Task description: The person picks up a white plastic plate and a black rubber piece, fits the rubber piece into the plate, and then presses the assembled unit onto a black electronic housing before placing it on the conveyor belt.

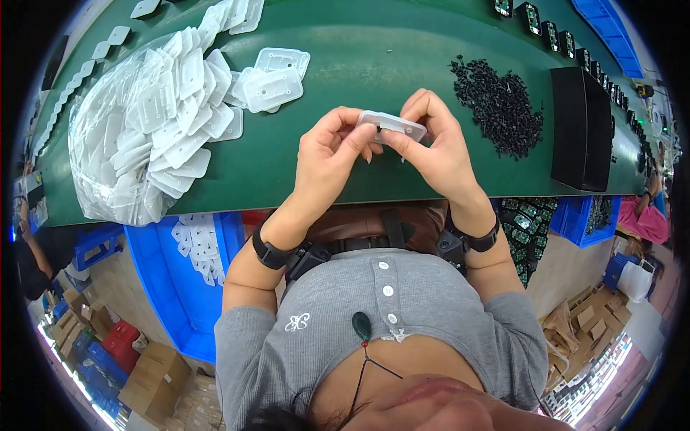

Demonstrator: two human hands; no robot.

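Note:
A translucent white plastic cover (395, 122) is held tilted above the green table, between both hands. My left hand (330, 147) is closed on its left end, thumb against the near side. On the right end, my right hand (440, 144) is closed too, with its thumb pressing near the middle of the cover. A small dark spot shows between the two thumbs; whether it is a separate part I cannot make out. To the right of my hands lies a pile of small black parts (503, 108). A few loose white covers (273, 90) lie to the left.
A clear plastic bag (108, 172) spills many white covers across the left of the green table (359, 65). At right stands a black box (575, 129), with rows of black cases holding green boards (550, 36) beyond. Below the table edge are a blue bin (169, 287) and circuit boards (525, 223).

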